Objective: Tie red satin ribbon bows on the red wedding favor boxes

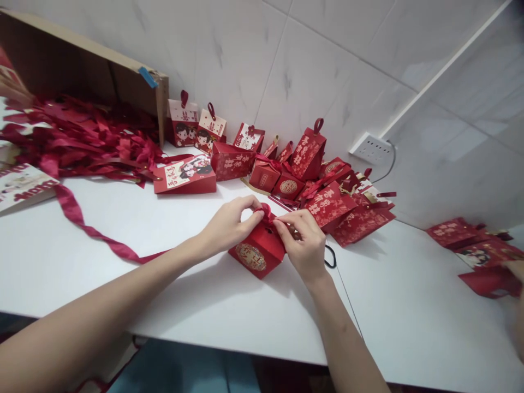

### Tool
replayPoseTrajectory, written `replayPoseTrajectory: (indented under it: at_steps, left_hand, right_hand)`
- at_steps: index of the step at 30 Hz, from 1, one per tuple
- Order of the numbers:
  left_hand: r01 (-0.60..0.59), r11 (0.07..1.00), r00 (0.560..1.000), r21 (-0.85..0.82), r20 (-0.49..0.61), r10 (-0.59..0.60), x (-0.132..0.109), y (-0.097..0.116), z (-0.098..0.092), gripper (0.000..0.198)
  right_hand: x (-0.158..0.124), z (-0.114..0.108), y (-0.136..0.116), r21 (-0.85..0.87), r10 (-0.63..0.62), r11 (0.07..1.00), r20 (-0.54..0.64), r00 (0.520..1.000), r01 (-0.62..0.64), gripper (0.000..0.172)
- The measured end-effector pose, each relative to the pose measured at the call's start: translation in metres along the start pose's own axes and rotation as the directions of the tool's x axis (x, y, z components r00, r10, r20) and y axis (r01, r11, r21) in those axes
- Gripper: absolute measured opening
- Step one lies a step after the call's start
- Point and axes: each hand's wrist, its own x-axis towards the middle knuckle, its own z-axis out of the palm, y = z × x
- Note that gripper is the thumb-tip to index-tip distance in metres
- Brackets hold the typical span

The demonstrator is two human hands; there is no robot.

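Note:
A small red gift box (258, 250) with a gold round emblem sits on the white table in front of me. Red ribbon (267, 214) is gathered at the top of the box. My left hand (234, 222) pinches that ribbon between thumb and forefinger from the left side. From the right, my right hand (302, 237) pinches the ribbon too, its fingertips close to those of the left. Behind my right hand a black loop (331, 256), perhaps a scissor handle, shows in part.
Many red ribbon strips (94, 136) spill from a cardboard box (82, 54) at back left. Several red gift boxes (309, 153) line the wall beneath a power strip (371, 148). More red boxes (462, 234) lie at right, near another person's hand (516, 270). One long ribbon (98, 234) trails leftward.

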Motion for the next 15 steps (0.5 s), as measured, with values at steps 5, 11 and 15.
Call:
replayPoseTrajectory:
  at_steps: [5, 11, 15]
  left_hand:
    - [0.039, 0.999, 0.999, -0.022, -0.024, -0.04, 0.0, -0.004, 0.003, 0.02]
    - [0.03, 0.999, 0.998, -0.019, -0.057, -0.031, 0.003, -0.01, 0.005, 0.013]
    - [0.002, 1.0, 0.999, 0.01, -0.049, -0.001, 0.003, -0.012, 0.003, 0.011]
  right_hand:
    - [0.002, 0.0, 0.006, 0.008, -0.102, 0.995, 0.042, 0.994, 0.102, 0.013]
    - [0.001, 0.0, 0.013, 0.064, -0.097, 0.994, 0.09, 0.991, 0.091, 0.019]
    - [0.001, 0.002, 0.016, 0.113, -0.047, 0.993, 0.136, 0.99, 0.032, 0.02]
